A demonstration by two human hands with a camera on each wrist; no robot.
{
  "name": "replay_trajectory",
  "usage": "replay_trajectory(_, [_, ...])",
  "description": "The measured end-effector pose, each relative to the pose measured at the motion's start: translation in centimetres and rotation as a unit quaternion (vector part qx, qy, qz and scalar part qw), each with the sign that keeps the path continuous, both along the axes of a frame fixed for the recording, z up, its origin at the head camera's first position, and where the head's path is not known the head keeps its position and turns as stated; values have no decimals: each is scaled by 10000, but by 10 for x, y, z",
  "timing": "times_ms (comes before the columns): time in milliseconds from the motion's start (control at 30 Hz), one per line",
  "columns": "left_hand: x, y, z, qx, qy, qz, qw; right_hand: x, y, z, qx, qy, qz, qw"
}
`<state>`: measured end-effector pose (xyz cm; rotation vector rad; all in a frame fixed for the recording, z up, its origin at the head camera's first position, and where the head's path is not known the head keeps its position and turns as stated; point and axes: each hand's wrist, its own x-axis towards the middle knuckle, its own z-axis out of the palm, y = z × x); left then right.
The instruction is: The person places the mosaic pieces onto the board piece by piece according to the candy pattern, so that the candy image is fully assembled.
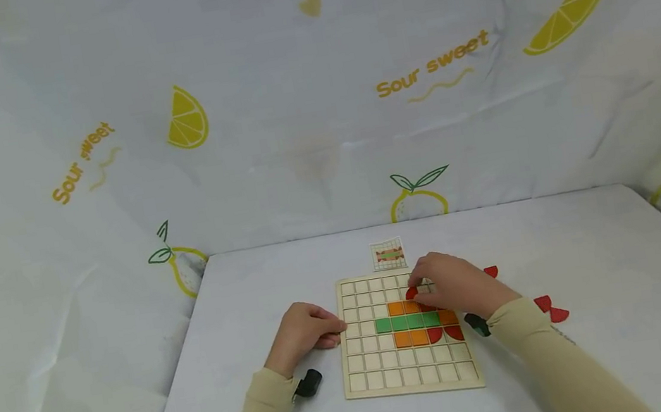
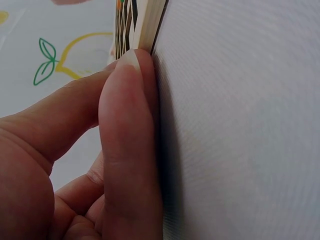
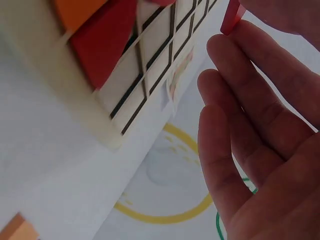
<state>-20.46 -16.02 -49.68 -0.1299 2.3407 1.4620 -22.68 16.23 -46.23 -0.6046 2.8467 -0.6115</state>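
Note:
A pale wooden grid board (image 1: 410, 373) lies on the white table. Green squares (image 1: 408, 322) form a row across it, bordered by orange squares (image 1: 411, 338) and rounded red pieces (image 1: 454, 333). At the board's left edge, my left hand (image 1: 304, 331) grips the rim with thumb and fingertip, as the left wrist view shows. My right hand (image 1: 459, 284) is over the upper right of the board and covers part of it. Its thumb and index finger pinch a small red piece (image 3: 231, 17), seen nearly edge-on in the right wrist view; the other fingers extend loosely.
A small pattern card (image 1: 388, 254) lies behind the board. Loose red pieces (image 1: 558, 314) lie to the right, with another red piece (image 1: 491, 272) behind the right hand. A white cloth with lemon prints (image 1: 301, 96) rises behind the table.

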Motion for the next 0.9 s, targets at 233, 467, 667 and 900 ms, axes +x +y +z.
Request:
replay_trajectory(233, [-1, 1, 0, -24, -8, -21, 10000, -4, -28, -6, -170, 149, 420, 9989])
replay_trajectory(467, [-2, 1, 1, -4, -18, -8, 10000, -4, -46, -11, 37, 200, 599, 9980])
replay_trajectory(667, [-2, 1, 1, 3, -16, -5, 10000, -4, -54, -14, 149, 302, 725, 9968])
replay_trajectory(900, [-3, 0, 0, 29, -4, -10, 10000, -2, -58, -10, 248, 463, 878, 9948])
